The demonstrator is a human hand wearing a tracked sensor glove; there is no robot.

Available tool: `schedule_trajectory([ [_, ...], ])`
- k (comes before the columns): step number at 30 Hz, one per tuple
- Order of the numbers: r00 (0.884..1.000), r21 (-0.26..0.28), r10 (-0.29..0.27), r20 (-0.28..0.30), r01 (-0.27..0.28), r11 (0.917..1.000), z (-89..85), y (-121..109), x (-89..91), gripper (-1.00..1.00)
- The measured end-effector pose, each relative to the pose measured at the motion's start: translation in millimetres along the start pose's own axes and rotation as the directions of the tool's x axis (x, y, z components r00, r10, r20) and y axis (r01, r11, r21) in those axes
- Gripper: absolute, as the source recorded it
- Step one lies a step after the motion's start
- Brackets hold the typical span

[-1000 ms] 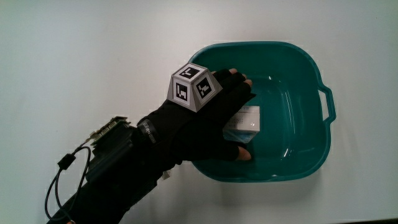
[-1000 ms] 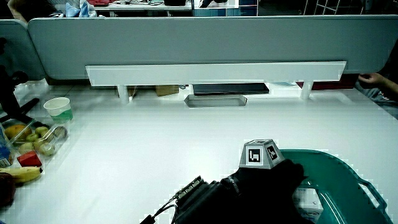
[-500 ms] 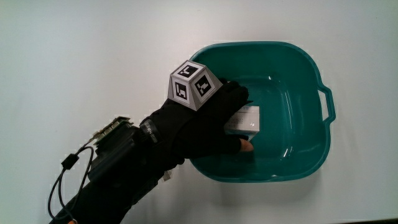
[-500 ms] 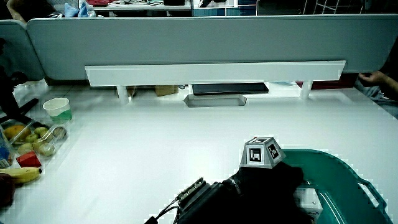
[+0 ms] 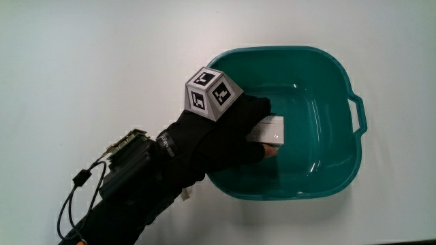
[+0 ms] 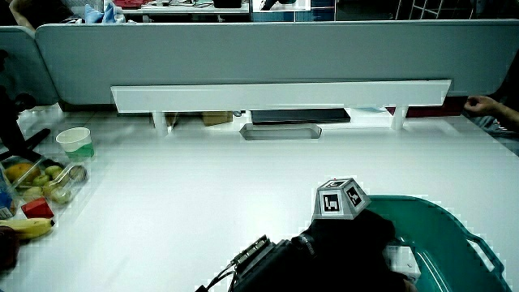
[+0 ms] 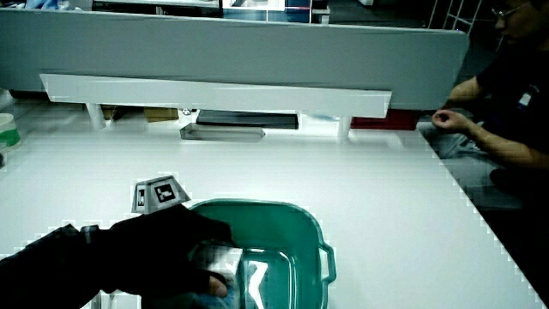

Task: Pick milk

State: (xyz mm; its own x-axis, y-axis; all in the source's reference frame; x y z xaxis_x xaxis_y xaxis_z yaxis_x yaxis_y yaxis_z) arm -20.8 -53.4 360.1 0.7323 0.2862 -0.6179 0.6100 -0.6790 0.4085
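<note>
Hand: black fabric glove (image 5: 214, 136), reaching into the basin over the rim's 9 o'clock side, seen in the main view; also in both side views (image 6: 357, 243) (image 7: 163, 249).
Fingers: curled and clamped on the milk carton, upper fingers (image 5: 253, 109) across its top edge, thumb tip under its lower edge.
Milk: small white boxy carton (image 5: 269, 129), flat-faced and sharp-cornered, inside the basin just past its centre toward 9 o'clock; partly covered by the glove; a corner shows in both side views (image 6: 401, 259) (image 7: 214, 256).
Basin: teal plastic tub (image 5: 340, 102), rounded-square, smooth and glossy, with a loop handle at its 3 o'clock edge; rim in both side views (image 6: 454, 223) (image 7: 296, 215).
Cube: faceted grey block (image 5: 209, 93) with black-and-white square patterns, sitting on the back of the glove; in both side views (image 6: 340, 199) (image 7: 160, 194).
Forearm: dark sleeve with a boxy black module and a looped thin cable (image 5: 82, 187), stretching from the basin toward 8 o'clock.
Worktop: plain matte white surface (image 5: 102, 54) under everything.
Partition: low grey panel (image 6: 243, 49) with a long white shelf-like bar on it, at the worktop's edge.
Cup: small pale cup (image 6: 75, 142) with a green band, near a clear container of fruit (image 6: 45, 182), in a side view.
</note>
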Motion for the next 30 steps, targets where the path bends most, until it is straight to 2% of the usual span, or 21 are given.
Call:
schedule_trajectory([
  [9, 0.999, 0.043, -0.032, 0.007, 0.032, 0.9986, -0.3, -2.3, 0.5, 1.0],
  [14, 0.999, 0.056, -0.048, 0.019, 0.046, 0.9974, 1.9, -4.5, 1.9, 1.0],
  [18, 0.997, 0.084, -0.073, 0.034, 0.07, 0.994, 10.9, -10.0, 5.2, 1.0],
  [23, 0.993, 0.142, -0.12, 0.024, 0.115, 0.9831, 22.8, -17.5, 5.7, 1.0],
  [24, 0.993, 0.147, -0.112, 0.028, 0.107, 0.9833, 25.7, -19.8, 6.1, 1.0],
  [26, 0.99, 0.172, -0.139, 0.029, 0.132, 0.9762, 29.9, -22.9, 4.3, 1.0],
  [27, 0.987, 0.191, -0.158, -0.003, 0.156, 0.9692, 33.3, -25.0, 4.3, 1.0],
  [28, 0.987, 0.2, -0.16, 0.026, 0.152, 0.968, 36.1, -27.6, 4.2, 1.0],
  [29, 0.988, 0.205, -0.153, 0.008, 0.148, 0.9676, 40.0, -30.4, 5.2, 1.0],
  [30, 0.985, 0.21, -0.171, 0.022, 0.162, 0.9641, 42.1, -31.8, 4.3, 1.0],
])
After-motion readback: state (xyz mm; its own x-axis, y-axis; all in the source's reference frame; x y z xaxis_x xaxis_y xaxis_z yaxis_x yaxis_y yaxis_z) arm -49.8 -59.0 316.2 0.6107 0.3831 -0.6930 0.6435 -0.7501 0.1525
